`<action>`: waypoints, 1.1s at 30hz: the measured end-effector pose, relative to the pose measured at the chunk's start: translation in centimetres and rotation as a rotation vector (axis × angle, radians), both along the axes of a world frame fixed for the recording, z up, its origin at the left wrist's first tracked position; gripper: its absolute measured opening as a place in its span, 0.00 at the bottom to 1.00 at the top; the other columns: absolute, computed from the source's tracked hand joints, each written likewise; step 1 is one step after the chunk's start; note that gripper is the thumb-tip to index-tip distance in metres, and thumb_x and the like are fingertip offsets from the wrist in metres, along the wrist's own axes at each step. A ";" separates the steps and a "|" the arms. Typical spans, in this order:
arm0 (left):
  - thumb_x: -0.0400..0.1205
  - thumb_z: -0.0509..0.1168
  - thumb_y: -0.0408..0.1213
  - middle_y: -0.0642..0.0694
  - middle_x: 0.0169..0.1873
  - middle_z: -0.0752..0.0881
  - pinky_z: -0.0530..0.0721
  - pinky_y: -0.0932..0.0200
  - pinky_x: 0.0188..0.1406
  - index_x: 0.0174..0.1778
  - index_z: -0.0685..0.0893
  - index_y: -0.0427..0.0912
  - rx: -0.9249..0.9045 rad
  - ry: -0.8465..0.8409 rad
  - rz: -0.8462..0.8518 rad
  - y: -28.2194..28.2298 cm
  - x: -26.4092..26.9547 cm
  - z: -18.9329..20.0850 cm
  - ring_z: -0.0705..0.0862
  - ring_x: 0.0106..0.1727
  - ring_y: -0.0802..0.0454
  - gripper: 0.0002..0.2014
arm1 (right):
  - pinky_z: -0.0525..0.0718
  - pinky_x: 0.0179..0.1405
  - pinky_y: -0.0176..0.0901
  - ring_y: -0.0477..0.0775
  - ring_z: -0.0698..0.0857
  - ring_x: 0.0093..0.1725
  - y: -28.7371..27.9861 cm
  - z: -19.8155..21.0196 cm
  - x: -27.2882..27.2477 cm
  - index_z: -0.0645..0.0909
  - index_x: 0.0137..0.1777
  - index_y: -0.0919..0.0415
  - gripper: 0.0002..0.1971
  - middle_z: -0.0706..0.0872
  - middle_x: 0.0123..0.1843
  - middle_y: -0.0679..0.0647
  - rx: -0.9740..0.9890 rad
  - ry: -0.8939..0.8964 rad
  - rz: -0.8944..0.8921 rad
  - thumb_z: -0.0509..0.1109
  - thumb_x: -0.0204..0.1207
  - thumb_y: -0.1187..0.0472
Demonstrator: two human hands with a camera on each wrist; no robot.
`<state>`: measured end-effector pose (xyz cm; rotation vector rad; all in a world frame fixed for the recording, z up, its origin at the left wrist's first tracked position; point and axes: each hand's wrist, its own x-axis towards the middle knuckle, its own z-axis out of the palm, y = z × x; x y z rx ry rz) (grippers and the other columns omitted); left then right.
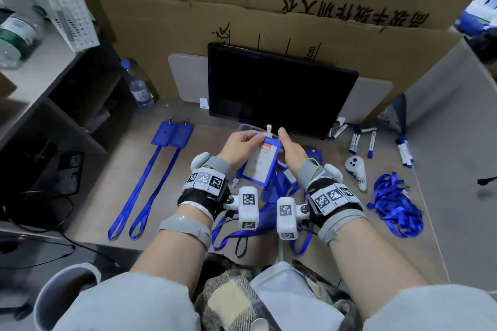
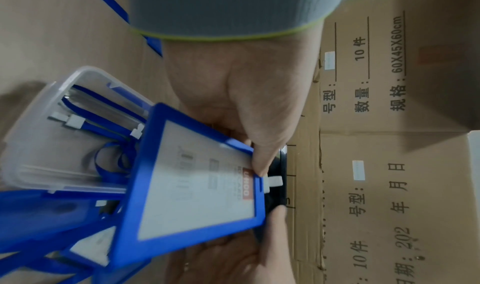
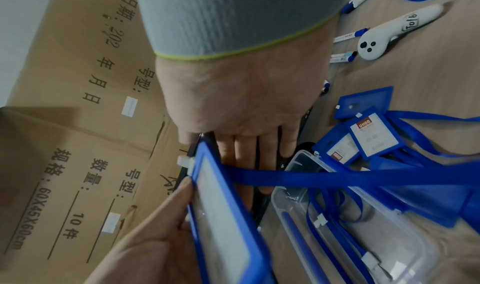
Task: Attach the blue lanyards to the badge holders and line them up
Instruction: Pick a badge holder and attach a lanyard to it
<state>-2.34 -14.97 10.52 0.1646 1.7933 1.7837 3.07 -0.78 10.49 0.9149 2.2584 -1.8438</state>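
1. Badge holder up off the tabletop, held at the centre of the scene in front of the dark monitor, clear window facing the person.
2. Left hand pinches the holder's top edge from 9 o'clock, thumb and fingers clamped on the blue frame.
3. Right hand is at the top edge from 3 o'clock: thumb up by the slot, fingers laid straight behind the frame, steadying rather than gripping.
4. White clip tab pokes up through the slot at 12 o'clock, and the blue lanyard trails away behind toward the clear box.
5. My read: the clasp is mid-threading. Best to keep the left pinch firm, push the tab fully through, then close it, without letting the strap twist.
6. Two finished sets lie side by side at 10 o'clock, straps running straight toward the person; this one would belong just beside them, parallel.
7. Loose lanyard pile waits at 4 o'clock, with more holders under the right wrist, so plenty remains.
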 end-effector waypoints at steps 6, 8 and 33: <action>0.84 0.66 0.42 0.41 0.47 0.91 0.85 0.36 0.61 0.47 0.89 0.47 -0.092 0.077 0.275 -2.3 -3.0 -1.3 0.87 0.47 0.46 0.07 | 0.76 0.30 0.38 0.51 0.78 0.27 -0.6 -0.8 -0.2 0.81 0.33 0.62 0.14 0.81 0.26 0.56 -0.100 -0.016 -0.016 0.62 0.80 0.63; 0.85 0.65 0.42 0.39 0.48 0.91 0.86 0.37 0.61 0.45 0.87 0.48 -0.110 0.048 0.334 -3.0 -3.4 -1.7 0.88 0.49 0.43 0.07 | 0.81 0.41 0.44 0.53 0.81 0.36 0.1 -1.9 -0.2 0.82 0.34 0.56 0.09 0.83 0.32 0.55 0.114 -0.048 0.090 0.70 0.75 0.66; 0.84 0.66 0.38 0.36 0.46 0.90 0.86 0.44 0.58 0.49 0.87 0.39 -0.252 -0.185 0.252 -3.5 -5.3 -7.4 0.87 0.45 0.43 0.07 | 0.81 0.18 0.30 0.51 0.89 0.36 -0.5 -4.9 -7.8 0.72 0.67 0.60 0.16 0.84 0.57 0.50 -0.470 -0.010 -0.272 0.49 0.87 0.72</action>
